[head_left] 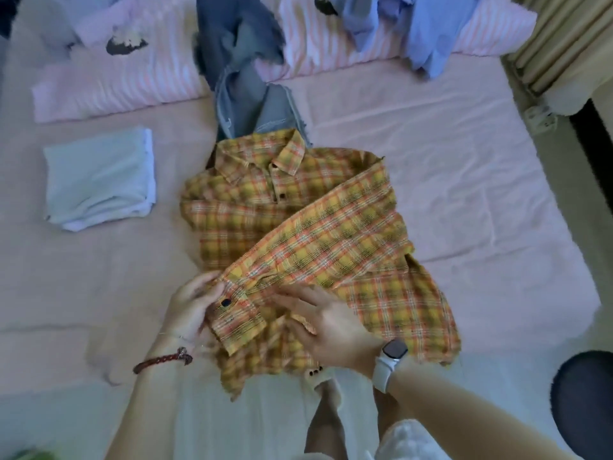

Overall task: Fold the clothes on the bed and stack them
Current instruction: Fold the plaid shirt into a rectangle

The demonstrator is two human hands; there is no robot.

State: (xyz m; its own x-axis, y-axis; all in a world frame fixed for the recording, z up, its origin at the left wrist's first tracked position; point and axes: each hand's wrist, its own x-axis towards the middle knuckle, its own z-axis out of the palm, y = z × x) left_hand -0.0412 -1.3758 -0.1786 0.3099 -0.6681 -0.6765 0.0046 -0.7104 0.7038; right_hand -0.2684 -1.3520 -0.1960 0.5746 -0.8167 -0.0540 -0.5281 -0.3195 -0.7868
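Left hand (192, 307) pinches plaid shirt (265, 207) cuff; right hand (328, 323) seemingly presses it flat.

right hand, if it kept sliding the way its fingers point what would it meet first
The right hand points left across the plaid shirt; it would likely meet the sleeve cuff first, then the left hand gripping it.
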